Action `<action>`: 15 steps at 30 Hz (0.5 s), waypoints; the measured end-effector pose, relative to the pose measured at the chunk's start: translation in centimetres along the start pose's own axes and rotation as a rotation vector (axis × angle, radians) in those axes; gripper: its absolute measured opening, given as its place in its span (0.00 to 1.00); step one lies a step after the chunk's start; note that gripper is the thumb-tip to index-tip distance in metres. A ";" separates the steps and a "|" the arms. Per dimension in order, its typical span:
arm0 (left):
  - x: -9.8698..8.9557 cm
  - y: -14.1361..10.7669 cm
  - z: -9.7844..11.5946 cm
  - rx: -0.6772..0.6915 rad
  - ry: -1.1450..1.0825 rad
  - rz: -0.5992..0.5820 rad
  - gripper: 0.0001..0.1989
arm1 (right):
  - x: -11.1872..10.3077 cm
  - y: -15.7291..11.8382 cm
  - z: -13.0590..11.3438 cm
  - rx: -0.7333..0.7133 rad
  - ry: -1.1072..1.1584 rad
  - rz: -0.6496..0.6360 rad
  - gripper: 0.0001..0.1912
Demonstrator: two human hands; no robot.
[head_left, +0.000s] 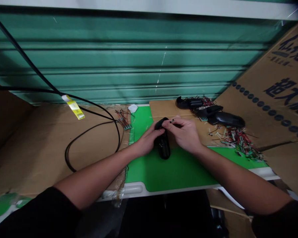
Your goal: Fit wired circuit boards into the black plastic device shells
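Note:
Over the green tabletop, my left hand is closed round a long black plastic housing, which points toward me. My right hand is at the housing's far end, thumb and forefinger pinched together. A tiny dark piece shows at those fingertips, too small to name. The inside of the housing is mostly hidden by my fingers and shadow.
Several black housings lie at the back right, beside a heap of wired circuit boards. More small boards sit left. A black cable with a yellow tag loops over cardboard.

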State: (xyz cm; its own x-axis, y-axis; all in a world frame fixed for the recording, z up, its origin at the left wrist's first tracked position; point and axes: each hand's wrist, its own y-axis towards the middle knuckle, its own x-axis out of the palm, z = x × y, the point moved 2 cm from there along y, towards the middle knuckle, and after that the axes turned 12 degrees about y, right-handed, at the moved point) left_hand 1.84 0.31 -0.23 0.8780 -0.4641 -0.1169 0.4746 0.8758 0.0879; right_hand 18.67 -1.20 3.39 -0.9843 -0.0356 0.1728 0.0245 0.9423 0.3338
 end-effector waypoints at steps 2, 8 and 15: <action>0.1 -0.1 0.3 0.008 0.020 0.003 0.27 | 0.0 0.0 0.0 -0.026 -0.039 -0.011 0.18; 0.2 -0.3 1.2 0.032 0.041 0.012 0.24 | -0.4 0.1 -0.8 -0.165 -0.157 -0.135 0.07; 0.2 -0.2 0.8 -0.056 0.048 0.045 0.21 | -1.2 0.3 -2.1 -0.391 -0.399 -0.147 0.05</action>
State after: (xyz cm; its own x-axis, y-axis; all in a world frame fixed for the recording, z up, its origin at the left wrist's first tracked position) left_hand 1.94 -0.09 0.48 0.8936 -0.4188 -0.1615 0.4298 0.9021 0.0387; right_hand 20.23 -1.51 5.20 -0.9700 0.0431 -0.2393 -0.1296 0.7411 0.6588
